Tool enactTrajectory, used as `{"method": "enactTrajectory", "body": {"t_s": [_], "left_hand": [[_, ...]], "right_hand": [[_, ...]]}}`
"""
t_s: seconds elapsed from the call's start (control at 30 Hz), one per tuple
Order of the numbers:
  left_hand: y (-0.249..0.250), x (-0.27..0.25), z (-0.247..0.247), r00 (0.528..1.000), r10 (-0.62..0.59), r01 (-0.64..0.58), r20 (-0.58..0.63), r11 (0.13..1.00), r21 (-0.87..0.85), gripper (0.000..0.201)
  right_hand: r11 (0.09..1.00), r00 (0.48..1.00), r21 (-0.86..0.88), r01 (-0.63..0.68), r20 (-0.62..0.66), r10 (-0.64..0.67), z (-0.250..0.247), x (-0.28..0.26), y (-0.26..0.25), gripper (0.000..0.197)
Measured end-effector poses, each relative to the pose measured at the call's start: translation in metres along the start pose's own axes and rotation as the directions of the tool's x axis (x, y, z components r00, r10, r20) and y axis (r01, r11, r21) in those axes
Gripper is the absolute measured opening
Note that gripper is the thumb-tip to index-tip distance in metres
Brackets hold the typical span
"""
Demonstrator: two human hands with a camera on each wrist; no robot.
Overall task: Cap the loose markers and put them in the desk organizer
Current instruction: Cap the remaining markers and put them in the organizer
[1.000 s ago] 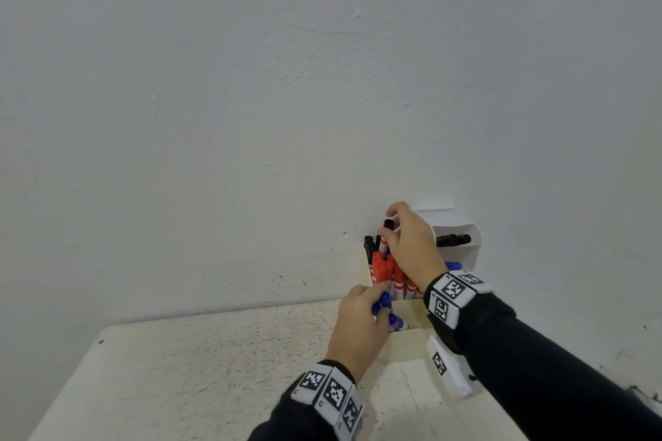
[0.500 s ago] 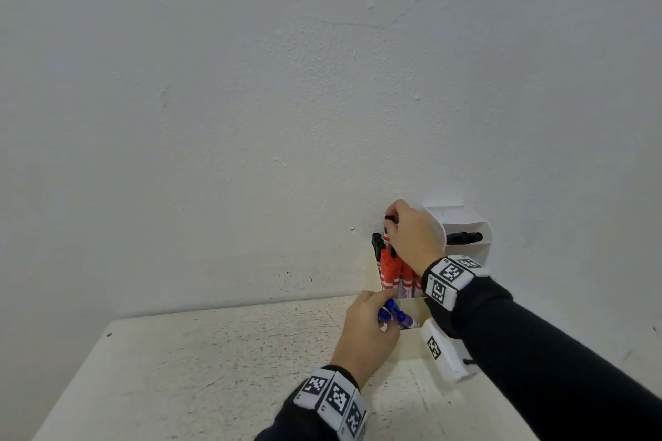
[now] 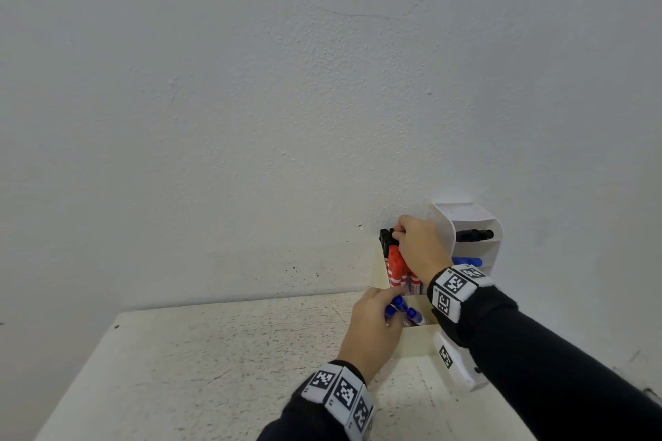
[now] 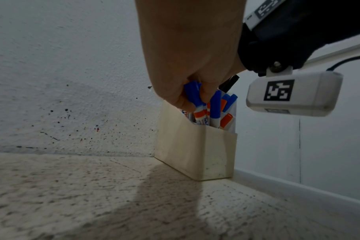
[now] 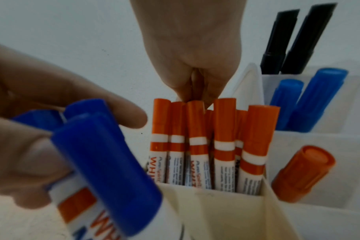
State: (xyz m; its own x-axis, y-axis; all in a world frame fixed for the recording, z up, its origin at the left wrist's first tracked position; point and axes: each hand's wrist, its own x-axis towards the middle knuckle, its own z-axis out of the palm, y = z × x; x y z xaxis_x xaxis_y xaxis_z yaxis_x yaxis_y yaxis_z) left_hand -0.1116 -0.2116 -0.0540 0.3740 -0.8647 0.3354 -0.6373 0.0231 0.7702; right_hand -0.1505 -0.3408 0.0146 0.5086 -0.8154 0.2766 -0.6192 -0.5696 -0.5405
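You are at the stowing step: your left hand (image 3: 372,328) grips a bunch of capped blue whiteboard markers (image 5: 97,151), fingers curled round their caps, and holds them in the mouth of the front compartment of the cream desk organizer (image 4: 195,155), at about 3 o'clock on the counter (image 3: 215,369), against the wall. From the right wrist view you can count at least three blue caps in that hand; the left wrist view suggests the same, though the fingers hide part of the bunch.

Your right hand (image 3: 421,251) is at 12 o'clock from the left one, over the rear compartment, fingertips pinched on something among the red markers (image 5: 214,142). The head view shows a black cap (image 3: 394,234) at those fingertips, so it is probably a black marker being pushed down, but you cannot tell for certain.

Counted: about seven red-capped markers stand upright in the rear compartment, with two or so black ones at their far side. The white tiered holder (image 3: 476,222) at 2 o'clock carries two black markers (image 5: 294,40) on its top tier, two blue ones (image 5: 306,100) below, and one red one (image 5: 302,173) lower still.

Next, the blue bunch likely needs lowering until the barrels seat, then a release. Ease the fingers apart slowly so no marker tips out over the low front wall.
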Motion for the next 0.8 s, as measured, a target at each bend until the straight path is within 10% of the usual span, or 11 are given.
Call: {"method": "enactTrajectory", "body": {"t_s": [0.6,0.8], "left_hand": [[-0.001,0.000,0.004,0.998,-0.063,0.063,-0.019,0.998,-0.011,0.039],[0.006,0.000,0.004,0.988,-0.141,0.137,-0.070,0.988,-0.066,0.029]], "right_hand": [[0.920,0.993,-0.387,0.055,0.117,-0.010,-0.001,-0.013,-0.007,0.031],[0.981,0.998,-0.186,0.061,-0.013,-0.065,-0.007,-0.027,-0.019,0.024]]}}
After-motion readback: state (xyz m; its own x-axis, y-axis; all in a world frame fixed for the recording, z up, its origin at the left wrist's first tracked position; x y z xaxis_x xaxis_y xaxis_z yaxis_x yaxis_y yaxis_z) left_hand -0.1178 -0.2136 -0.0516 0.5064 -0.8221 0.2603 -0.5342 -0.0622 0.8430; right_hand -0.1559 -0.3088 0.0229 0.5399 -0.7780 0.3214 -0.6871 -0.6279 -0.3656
